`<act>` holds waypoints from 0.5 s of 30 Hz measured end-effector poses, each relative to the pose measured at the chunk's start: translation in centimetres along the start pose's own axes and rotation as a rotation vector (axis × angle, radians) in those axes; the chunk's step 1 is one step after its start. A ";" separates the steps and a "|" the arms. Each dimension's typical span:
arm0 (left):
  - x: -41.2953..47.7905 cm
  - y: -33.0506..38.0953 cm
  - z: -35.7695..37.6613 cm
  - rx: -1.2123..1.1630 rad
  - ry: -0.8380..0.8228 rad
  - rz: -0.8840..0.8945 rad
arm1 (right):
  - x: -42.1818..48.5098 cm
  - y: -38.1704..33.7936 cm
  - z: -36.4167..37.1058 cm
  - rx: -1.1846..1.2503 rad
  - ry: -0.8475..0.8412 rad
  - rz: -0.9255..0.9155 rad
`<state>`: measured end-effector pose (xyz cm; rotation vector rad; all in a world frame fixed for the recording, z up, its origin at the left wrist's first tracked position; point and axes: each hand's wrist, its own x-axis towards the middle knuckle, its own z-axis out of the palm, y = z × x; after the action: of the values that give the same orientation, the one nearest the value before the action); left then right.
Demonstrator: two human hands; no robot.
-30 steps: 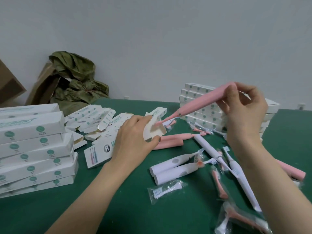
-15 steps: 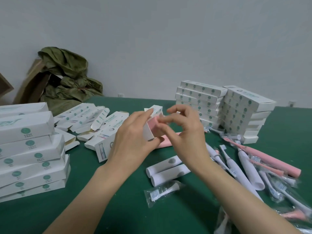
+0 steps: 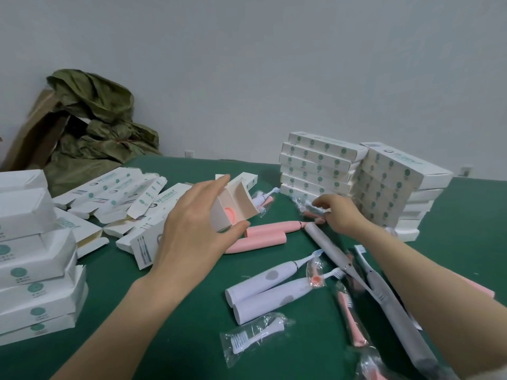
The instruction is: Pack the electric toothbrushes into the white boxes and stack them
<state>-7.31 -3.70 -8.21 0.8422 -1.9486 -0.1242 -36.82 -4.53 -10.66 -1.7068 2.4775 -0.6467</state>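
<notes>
Right hand [image 3: 340,216] has left the box [image 3: 231,215], reaching right

Wall [image 3: 274,64]: plain, pale grey-white, fills upper half of view. Bench [image 3: 192,338]: dark green matte top, runs back to wall. Two small white plates low on wall: left wall plate [image 3: 189,153] behind bench middle, right wall plate [image 3: 466,170] at far right. Back left: crumpled olive-green sack [image 3: 104,127] heaped against wall, partly draped over brown cardboard box [image 3: 35,133], which tilts, dark opening showing. Light soft, even; shadows on bench faint.
</notes>
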 end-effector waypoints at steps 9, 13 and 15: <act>-0.4 0.0 -0.1 0.009 -0.023 0.017 | 1.8 0.6 1.7 -0.213 -0.156 0.030; -0.5 0.0 0.0 0.007 -0.034 0.019 | 0.0 -1.3 -0.3 0.037 0.126 -0.042; -0.6 0.1 0.1 -0.007 -0.034 0.006 | -2.1 -3.8 -2.4 0.258 0.221 -0.135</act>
<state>-7.25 -3.32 -8.65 0.8345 -1.9813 -0.1418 -33.34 -3.05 -7.47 -1.7969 2.2954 -1.1707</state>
